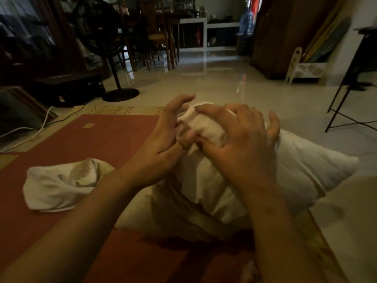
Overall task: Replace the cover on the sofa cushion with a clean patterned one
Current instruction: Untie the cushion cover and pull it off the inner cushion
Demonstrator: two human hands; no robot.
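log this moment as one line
left grip: holds corner of white fabric cushion; right grip: same corner; crumpled white cloth: on red mat

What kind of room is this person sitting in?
Most likely a home living and dining room. A pedestal fan stands on the glossy tiled floor, wooden dining chairs sit at the back, and a red rug lies beside the white cushion.
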